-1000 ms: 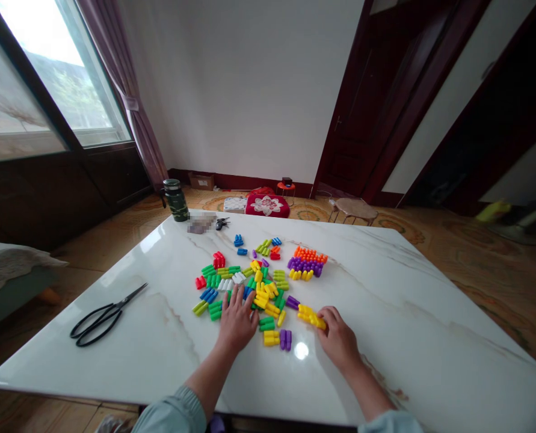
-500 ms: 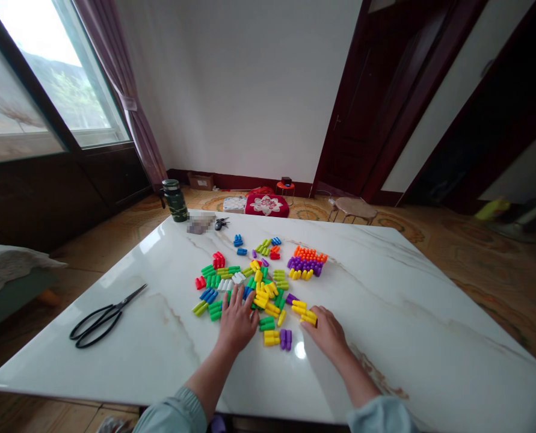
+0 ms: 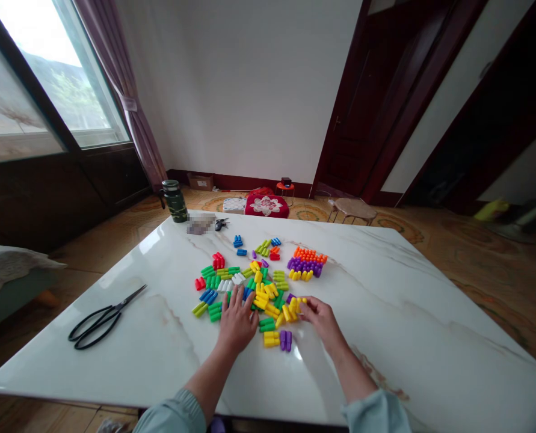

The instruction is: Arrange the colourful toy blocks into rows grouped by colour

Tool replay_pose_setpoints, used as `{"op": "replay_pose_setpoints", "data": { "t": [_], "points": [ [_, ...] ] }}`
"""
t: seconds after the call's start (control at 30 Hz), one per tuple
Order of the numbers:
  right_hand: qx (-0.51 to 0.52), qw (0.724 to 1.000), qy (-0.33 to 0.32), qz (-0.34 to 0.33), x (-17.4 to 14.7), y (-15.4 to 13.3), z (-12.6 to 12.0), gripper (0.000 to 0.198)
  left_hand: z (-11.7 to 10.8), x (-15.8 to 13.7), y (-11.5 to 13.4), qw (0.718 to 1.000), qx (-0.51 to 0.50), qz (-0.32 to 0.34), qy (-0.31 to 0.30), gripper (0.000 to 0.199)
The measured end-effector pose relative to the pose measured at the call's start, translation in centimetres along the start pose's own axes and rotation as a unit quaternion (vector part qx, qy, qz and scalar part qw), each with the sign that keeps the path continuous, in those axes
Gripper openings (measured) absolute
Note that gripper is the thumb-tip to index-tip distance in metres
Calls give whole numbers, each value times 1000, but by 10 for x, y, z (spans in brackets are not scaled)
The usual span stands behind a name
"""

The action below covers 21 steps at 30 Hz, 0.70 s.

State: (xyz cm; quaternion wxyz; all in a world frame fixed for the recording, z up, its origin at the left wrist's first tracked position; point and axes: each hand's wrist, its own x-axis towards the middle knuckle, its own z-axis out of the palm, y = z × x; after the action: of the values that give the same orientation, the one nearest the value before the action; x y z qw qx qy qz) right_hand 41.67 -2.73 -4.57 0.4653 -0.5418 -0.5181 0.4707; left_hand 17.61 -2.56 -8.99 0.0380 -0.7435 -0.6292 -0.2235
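Observation:
A loose pile of coloured plastic building blocks, green (image 3: 215, 311), white (image 3: 225, 285), blue, red and yellow (image 3: 268, 305), covers the middle of the table. My left hand (image 3: 237, 322) rests palm down on the near side of this pile, fingers spread. With fingertips and thumb, my right hand (image 3: 322, 320) grips yellow blocks (image 3: 291, 310) at the pile's right edge. A purple block (image 3: 286, 340) and a yellow block (image 3: 271, 338) lie side by side between my hands. Beyond my right hand stands a joined group of orange (image 3: 310, 255), purple and yellow blocks.
Black-handled scissors (image 3: 107, 317) lie at the left of the white marble-patterned table (image 3: 168, 355). At the far left corner stand a camouflage bottle (image 3: 174, 201), a blurred-out item (image 3: 201, 224) and small dark snips (image 3: 221, 224). Stools (image 3: 353, 208) are beyond the table.
My right hand has turned the yellow blocks more upright and shifted them slightly left, towards the pile. The left hand stays in place.

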Motion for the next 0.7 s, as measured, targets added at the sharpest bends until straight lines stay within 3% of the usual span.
{"op": "replay_pose_setpoints", "data": {
  "t": [0.13, 0.23, 0.43, 0.7],
  "points": [
    [-146, 973, 168, -54, 29, 22, -36, 51, -1, 0, 0, 1000, 1, -2, -1, 46],
    [-186, 954, 229, -55, 54, 39, -56, 50, -1, 1, 0, 1000, -1, -2, 0, 46],
    [-220, 939, 258, -61, 86, 57, -63, 31, 1, 0, -1, 1000, 3, 1, 0, 47],
    [-221, 930, 286, -68, 105, 61, -60, 30, 1, 1, -1, 1000, 3, 1, 2, 49]
  ]
}}
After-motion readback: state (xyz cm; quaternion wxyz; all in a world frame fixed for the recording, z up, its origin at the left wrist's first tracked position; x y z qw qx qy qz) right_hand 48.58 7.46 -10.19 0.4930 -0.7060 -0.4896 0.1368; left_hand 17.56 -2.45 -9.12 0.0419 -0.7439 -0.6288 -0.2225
